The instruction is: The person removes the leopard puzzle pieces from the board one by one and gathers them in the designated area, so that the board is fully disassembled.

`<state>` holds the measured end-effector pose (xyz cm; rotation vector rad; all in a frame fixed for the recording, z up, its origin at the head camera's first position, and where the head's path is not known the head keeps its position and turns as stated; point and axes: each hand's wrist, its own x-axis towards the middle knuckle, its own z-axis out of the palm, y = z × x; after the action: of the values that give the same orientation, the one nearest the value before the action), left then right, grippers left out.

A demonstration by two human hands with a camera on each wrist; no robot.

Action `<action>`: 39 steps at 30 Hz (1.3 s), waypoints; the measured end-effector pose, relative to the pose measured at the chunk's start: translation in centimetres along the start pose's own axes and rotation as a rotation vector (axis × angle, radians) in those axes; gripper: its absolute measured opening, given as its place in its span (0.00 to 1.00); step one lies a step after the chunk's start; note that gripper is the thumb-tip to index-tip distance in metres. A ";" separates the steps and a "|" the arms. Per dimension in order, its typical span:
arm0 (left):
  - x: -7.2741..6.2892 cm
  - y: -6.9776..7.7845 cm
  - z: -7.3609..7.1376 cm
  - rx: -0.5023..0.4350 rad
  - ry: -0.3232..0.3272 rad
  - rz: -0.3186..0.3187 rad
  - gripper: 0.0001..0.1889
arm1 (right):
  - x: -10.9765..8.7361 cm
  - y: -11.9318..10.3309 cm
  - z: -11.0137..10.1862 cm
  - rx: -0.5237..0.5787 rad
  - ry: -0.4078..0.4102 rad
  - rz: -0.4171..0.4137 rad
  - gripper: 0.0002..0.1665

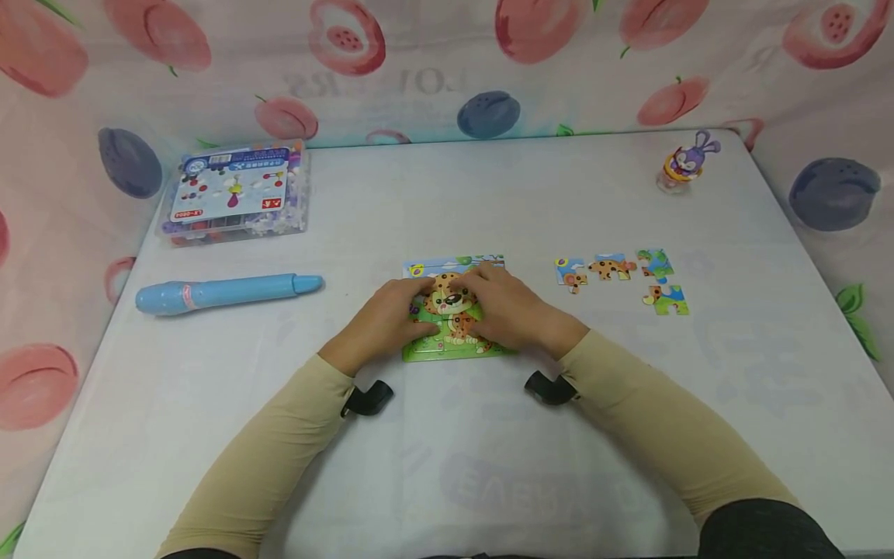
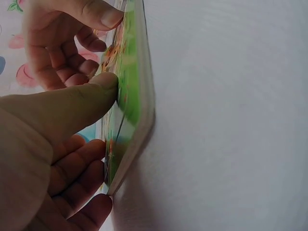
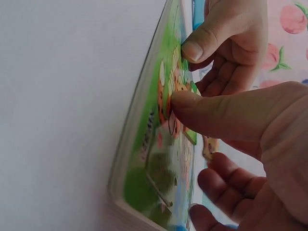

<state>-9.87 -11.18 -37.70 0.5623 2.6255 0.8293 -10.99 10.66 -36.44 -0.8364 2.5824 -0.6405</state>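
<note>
Bright green glossy card covers most of the flat rectangular picture-puzzle board (image 1: 427,354), which lies on the white cloth-covered surface (image 1: 447,435) between the two hands. Its corners are rounded and its edge is pale and fairly thick. Across the face sits an orange leopard cub with dark spots, a cream muzzle and a black nose; a strip of blue sky and a yellow round patch show along the far side, grass along the near side. Dark seams cut the picture into sections, and light glares off it in the right wrist view.

The left hand (image 1: 386,318) is clamped on the board's left part, thumb on the face, other fingers curled at the edge. The right hand (image 1: 513,310) closes thumb and fingers on a small green-edged spotted piece (image 3: 191,136) standing slightly proud of the board; how far they wrap it is hidden.

To the right, well apart from the board, lie four loose pieces: a blue one with an animal head (image 1: 571,274), a spotted orange-and-blue one (image 1: 612,268), a green-and-blue one (image 1: 655,264) and, just nearer, a blue-and-green one with a yellowish animal (image 1: 667,300).
</note>
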 end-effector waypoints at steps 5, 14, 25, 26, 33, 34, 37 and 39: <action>0.1 0.0 0.0 0.003 0.001 0.000 0.37 | -0.1 0.0 0.1 0.010 0.040 -0.059 0.39; 0.1 0.1 0.0 0.007 0.007 0.022 0.37 | -0.1 -0.2 0.4 0.045 0.094 -0.072 0.35; 0.1 0.0 0.0 0.009 0.013 0.028 0.37 | -0.3 0.6 -0.1 0.010 0.122 -0.069 0.31; 0.0 0.0 0.0 0.007 0.012 0.026 0.37 | -0.4 0.8 -0.3 0.018 0.123 -0.061 0.31; 0.0 0.0 0.2 0.006 0.003 -0.005 0.37 | -2.8 3.2 -2.1 0.017 0.143 -0.025 0.30; 0.0 0.0 0.2 0.005 0.002 -0.007 0.37 | -3.3 3.6 -2.3 0.022 0.144 -0.012 0.29; 0.0 0.1 0.2 0.004 0.001 -0.012 0.37 | -4.8 4.8 -3.2 0.032 0.147 0.028 0.29; -0.1 0.1 0.2 0.004 -0.001 -0.018 0.38 | -5.7 5.5 -3.8 0.032 0.150 0.069 0.29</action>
<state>-9.71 -11.05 -37.77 0.5396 2.6280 0.8187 -10.88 19.32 -35.07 -0.7109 2.7137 -0.7479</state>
